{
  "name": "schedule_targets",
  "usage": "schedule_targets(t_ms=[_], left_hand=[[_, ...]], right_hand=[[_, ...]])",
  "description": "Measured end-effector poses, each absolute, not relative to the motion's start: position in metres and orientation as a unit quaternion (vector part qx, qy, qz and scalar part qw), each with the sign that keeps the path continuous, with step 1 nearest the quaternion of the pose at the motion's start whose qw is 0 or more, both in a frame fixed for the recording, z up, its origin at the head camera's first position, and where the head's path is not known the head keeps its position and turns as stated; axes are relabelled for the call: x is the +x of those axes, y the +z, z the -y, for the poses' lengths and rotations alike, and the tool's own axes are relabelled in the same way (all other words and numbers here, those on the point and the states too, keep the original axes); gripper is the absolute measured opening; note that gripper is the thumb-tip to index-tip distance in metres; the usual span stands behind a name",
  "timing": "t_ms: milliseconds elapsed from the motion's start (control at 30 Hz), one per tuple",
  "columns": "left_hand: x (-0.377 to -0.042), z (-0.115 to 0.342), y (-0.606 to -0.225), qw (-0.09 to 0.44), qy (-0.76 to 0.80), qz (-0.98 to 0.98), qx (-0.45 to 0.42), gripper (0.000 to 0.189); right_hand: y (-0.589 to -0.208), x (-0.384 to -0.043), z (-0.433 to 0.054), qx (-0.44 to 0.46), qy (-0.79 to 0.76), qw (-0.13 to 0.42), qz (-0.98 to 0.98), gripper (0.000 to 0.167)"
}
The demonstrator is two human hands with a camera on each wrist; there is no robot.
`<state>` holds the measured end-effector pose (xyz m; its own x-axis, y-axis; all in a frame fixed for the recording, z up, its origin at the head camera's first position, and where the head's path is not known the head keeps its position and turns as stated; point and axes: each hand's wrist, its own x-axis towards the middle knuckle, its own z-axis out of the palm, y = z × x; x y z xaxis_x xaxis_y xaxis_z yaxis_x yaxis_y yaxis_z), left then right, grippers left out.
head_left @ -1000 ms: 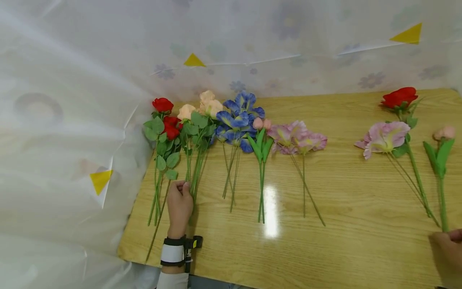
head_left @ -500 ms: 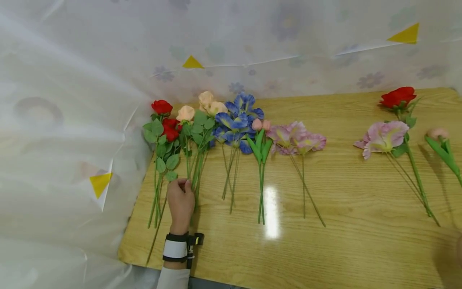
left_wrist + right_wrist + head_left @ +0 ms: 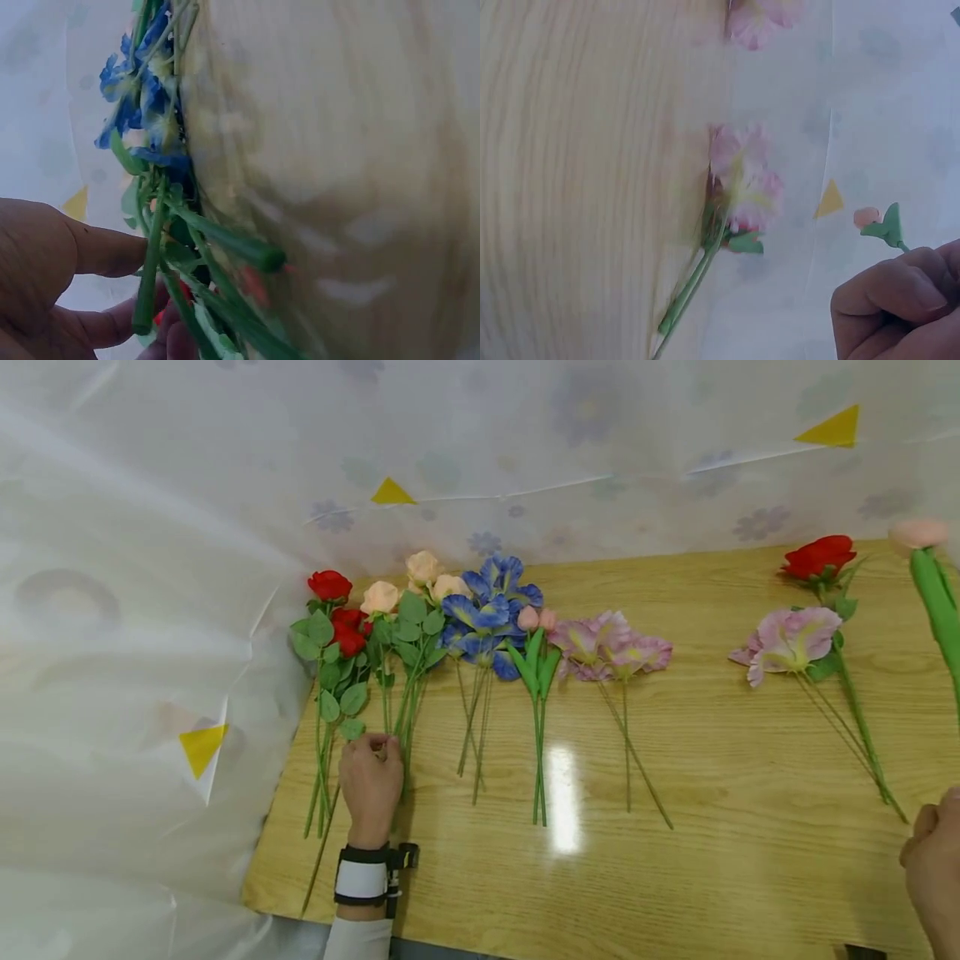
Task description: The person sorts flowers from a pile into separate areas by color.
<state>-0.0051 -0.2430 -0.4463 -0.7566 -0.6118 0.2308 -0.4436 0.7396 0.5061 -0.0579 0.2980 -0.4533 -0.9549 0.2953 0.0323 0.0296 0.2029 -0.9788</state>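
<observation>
At the left, my left hand (image 3: 371, 789) pinches among the stems of the peach roses (image 3: 381, 598). In the left wrist view, thumb and fingers close round green stems (image 3: 152, 277); which ones are gripped is partly hidden. My right hand (image 3: 934, 860), at the right edge of the head view, has its fingers curled round the stem of a pink tulip (image 3: 939, 602) raised above the table. The right wrist view shows the tulip's bloom (image 3: 867, 217) beyond the fist. Left of that hand lie a red rose (image 3: 819, 557) and a pink-purple flower (image 3: 795, 640).
Red roses (image 3: 330, 585) lie beside my left hand. Blue flowers (image 3: 487, 610), two pink tulips (image 3: 537, 619) and pink-purple flowers (image 3: 615, 645) lie along the wooden table (image 3: 675, 893). Pale floral sheeting (image 3: 585, 435) with yellow triangles rises behind and to the left.
The right hand has lifted the pink tulip off the table, first tilting it, then raising it up. The left hand stays at the peach rose stems, shifting only slightly.
</observation>
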Motion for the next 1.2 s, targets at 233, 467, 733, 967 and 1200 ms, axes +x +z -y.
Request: schedule_targets(t_ms=[233, 467, 733, 967, 1200], left_hand=[[-0.008, 0.232, -0.429, 0.226, -0.233, 0.906, 0.273, 0.025], [-0.017, 0.200, -0.393, 0.245, -0.343, 0.896, 0.138, 0.022], [-0.024, 0.136, -0.369, 0.163, -0.461, 0.871, -0.051, 0.019], [-0.024, 0.081, -0.362, -0.020, -0.685, 0.718, -0.119, 0.036], [-0.032, 0.061, -0.357, -0.066, -0.786, 0.599, -0.140, 0.045]], right_hand=[[-0.425, -0.050, -0.242, -0.115, 0.555, 0.135, 0.813, 0.046], [-0.422, -0.044, -0.196, 0.044, 0.702, 0.147, 0.695, 0.032], [-0.421, -0.036, -0.147, 0.174, 0.725, 0.103, 0.659, 0.025], [-0.410, -0.025, -0.116, 0.190, 0.653, 0.086, 0.728, 0.024], [-0.410, -0.022, -0.106, 0.226, 0.657, 0.088, 0.713, 0.024]])
